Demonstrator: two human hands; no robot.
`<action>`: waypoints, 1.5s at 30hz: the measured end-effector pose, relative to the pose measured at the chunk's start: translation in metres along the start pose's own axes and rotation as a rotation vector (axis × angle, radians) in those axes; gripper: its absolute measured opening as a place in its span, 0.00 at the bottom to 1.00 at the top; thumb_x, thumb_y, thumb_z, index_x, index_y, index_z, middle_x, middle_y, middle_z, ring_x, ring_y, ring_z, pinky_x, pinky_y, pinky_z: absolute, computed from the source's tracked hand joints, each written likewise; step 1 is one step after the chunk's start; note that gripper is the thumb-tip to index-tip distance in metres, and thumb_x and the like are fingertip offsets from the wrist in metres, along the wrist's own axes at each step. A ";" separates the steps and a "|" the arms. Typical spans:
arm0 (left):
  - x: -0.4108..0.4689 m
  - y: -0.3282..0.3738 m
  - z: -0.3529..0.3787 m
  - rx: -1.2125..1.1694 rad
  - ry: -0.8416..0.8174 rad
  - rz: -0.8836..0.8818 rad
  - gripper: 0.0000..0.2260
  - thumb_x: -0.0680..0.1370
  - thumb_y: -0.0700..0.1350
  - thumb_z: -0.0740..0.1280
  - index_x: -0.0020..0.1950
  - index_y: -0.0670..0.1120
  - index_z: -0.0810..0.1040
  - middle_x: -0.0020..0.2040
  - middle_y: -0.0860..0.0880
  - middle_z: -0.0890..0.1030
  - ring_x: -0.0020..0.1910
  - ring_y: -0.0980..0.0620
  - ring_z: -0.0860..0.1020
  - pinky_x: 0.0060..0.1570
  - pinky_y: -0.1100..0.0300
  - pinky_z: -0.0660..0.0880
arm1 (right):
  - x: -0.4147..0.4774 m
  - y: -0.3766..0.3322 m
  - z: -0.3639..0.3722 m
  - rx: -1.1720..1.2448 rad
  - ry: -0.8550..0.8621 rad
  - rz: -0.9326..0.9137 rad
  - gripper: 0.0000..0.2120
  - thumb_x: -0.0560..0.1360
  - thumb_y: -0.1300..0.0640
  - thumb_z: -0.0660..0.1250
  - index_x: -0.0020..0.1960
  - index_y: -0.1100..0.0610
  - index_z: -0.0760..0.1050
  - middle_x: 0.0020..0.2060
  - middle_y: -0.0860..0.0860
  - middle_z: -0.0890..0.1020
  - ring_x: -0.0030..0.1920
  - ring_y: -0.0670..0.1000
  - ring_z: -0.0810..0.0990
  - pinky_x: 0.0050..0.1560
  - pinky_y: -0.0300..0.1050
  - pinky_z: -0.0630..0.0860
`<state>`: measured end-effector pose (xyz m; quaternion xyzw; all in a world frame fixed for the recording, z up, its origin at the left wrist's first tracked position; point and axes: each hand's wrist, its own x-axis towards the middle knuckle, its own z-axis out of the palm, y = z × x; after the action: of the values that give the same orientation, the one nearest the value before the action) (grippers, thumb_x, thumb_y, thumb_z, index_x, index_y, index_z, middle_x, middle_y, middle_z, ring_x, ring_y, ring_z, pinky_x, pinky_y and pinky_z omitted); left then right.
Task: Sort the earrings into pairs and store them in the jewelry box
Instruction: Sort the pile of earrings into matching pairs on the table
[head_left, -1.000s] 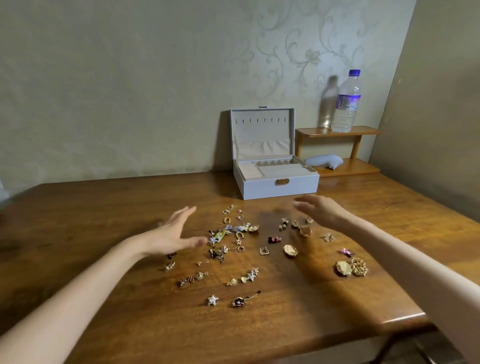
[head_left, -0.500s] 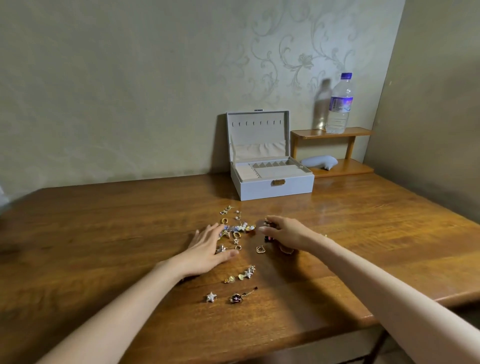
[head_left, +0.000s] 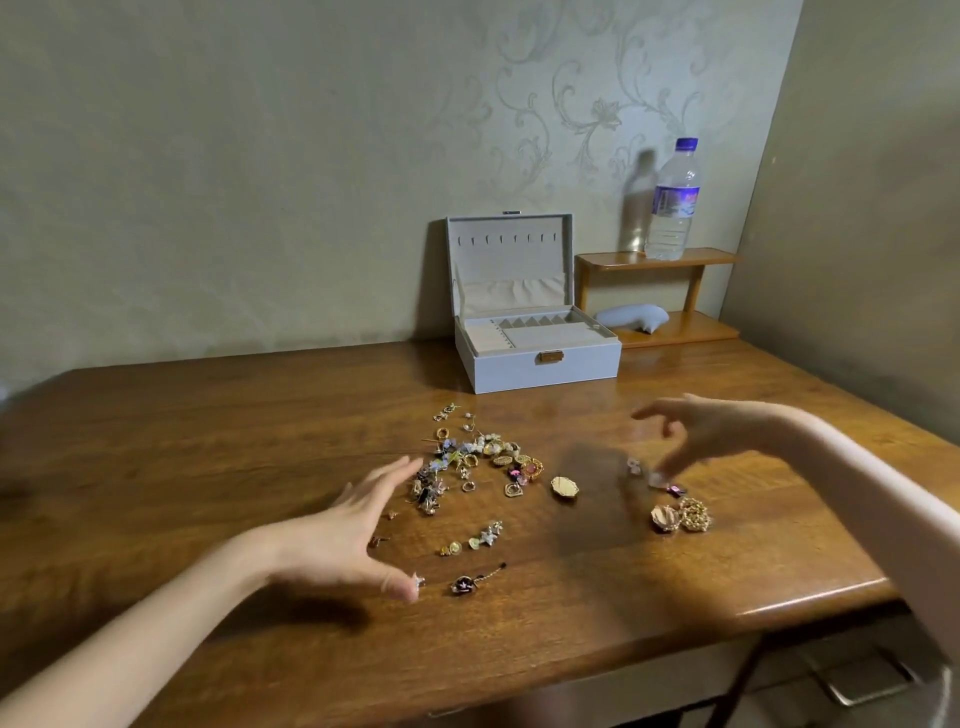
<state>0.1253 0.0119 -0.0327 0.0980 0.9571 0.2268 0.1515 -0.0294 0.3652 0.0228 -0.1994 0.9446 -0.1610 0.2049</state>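
The left grip (head_left: 337, 535) is spread open just above the tabletop (head_left: 208, 415): fingers straight, thumb apart, holding nothing. Beside the thumb tip lies a small star earring (head_left: 418, 581), and just right of it a dark drop earring (head_left: 470, 584), whose long axis runs to the right and a little away. The main heap of earrings (head_left: 467, 462) begins just past the fingertips of this grip, to their right.

The right grip (head_left: 711, 431) hovers with its fingers loosely bent and apart. It is blurred, but I see nothing pinched in it. Directly under its fingertips lie a few small earrings (head_left: 635, 466), and nearer to the person a gold shell and beaded pair (head_left: 680, 515). A gold octagon earring (head_left: 564, 487) lies alone between the heap and this grip.

So the left grip is nearer to the heap and the right one to the loose pieces. The jewelry box (head_left: 519, 371) stands open beyond the heap, well apart from it and closer to the right grip. Nothing stands between. A water bottle (head_left: 672, 208) on a small wooden shelf (head_left: 660, 257) is behind the box, out of the way.
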 end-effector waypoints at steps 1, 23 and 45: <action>-0.004 -0.001 0.006 0.013 0.002 -0.016 0.55 0.61 0.69 0.70 0.71 0.63 0.31 0.70 0.63 0.30 0.71 0.57 0.34 0.71 0.52 0.38 | -0.006 0.007 -0.002 -0.013 -0.057 0.043 0.43 0.67 0.53 0.75 0.74 0.47 0.55 0.62 0.56 0.71 0.46 0.49 0.77 0.39 0.36 0.76; 0.080 0.028 0.028 0.039 0.341 -0.084 0.42 0.73 0.66 0.58 0.76 0.49 0.40 0.76 0.46 0.39 0.75 0.47 0.42 0.72 0.50 0.43 | 0.028 -0.052 0.045 0.353 -0.139 0.016 0.40 0.64 0.73 0.73 0.71 0.56 0.62 0.69 0.61 0.65 0.40 0.57 0.81 0.34 0.43 0.81; 0.088 0.015 0.018 -0.069 0.387 0.057 0.57 0.54 0.82 0.45 0.75 0.53 0.40 0.76 0.54 0.39 0.74 0.52 0.41 0.71 0.39 0.39 | 0.056 -0.060 0.066 0.365 0.153 -0.116 0.08 0.77 0.64 0.63 0.55 0.61 0.76 0.45 0.54 0.81 0.40 0.47 0.80 0.37 0.36 0.78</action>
<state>0.0510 0.0546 -0.0622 0.0742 0.9568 0.2783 -0.0385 -0.0275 0.2734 -0.0288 -0.2004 0.8994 -0.3558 0.1558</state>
